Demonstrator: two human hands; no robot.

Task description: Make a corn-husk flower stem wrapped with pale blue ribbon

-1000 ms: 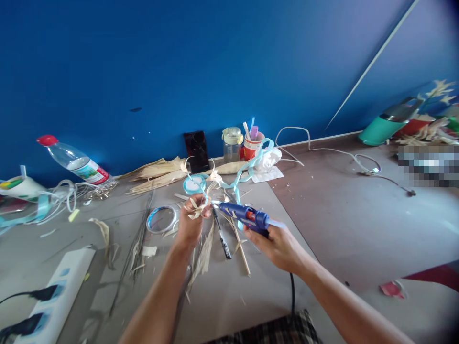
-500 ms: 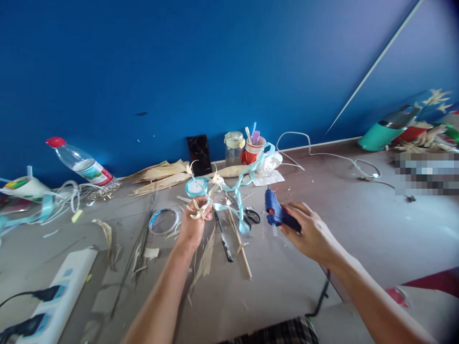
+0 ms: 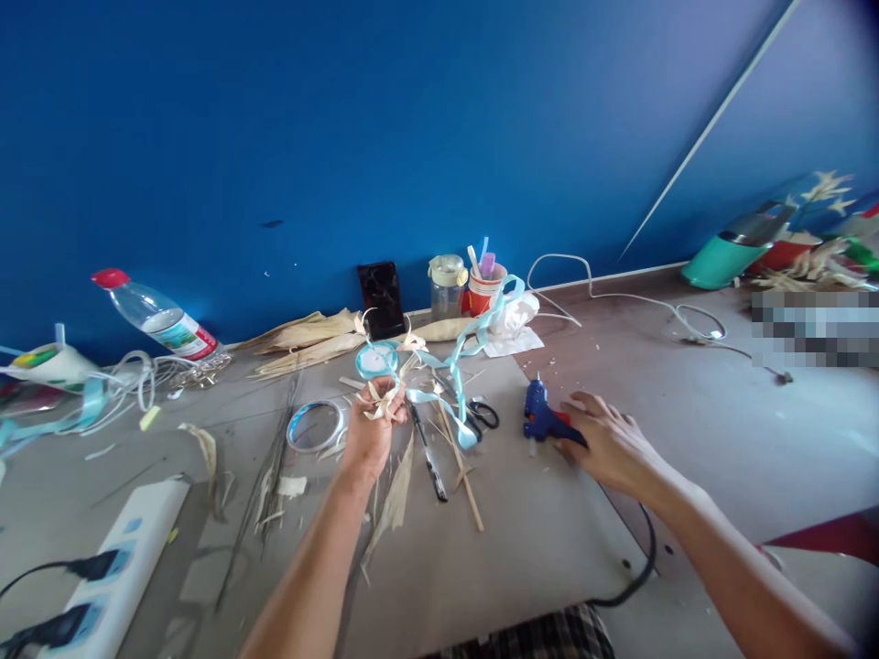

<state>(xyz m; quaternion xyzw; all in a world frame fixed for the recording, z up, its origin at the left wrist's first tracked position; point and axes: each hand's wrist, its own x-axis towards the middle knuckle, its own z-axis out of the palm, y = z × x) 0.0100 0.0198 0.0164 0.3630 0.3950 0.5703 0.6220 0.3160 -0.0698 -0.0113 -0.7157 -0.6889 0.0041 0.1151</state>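
Observation:
My left hand (image 3: 371,430) is raised over the middle of the table, its fingers pinched on a small bundle of dried straw strips (image 3: 382,400) with a light blue ribbon (image 3: 450,371) trailing off to the right. My right hand (image 3: 604,439) rests on the table at the right, fingers still around the handle of a blue glue gun (image 3: 539,416), which stands on the surface with its nozzle pointing away. Its black cord (image 3: 635,567) loops back toward me.
Scissors (image 3: 482,414), a black pen (image 3: 429,453), a wooden stick (image 3: 461,467) and a tape ring (image 3: 314,424) lie around my hands. Corn husks (image 3: 309,337), a phone (image 3: 382,297), a jar (image 3: 446,284), a paper cup (image 3: 484,284) line the wall. Water bottle (image 3: 161,320), power strip (image 3: 103,577) at left.
My right hand has carried the glue gun away from the straw bundle to the right and set it down on the table. My left hand has stayed put with the bundle.

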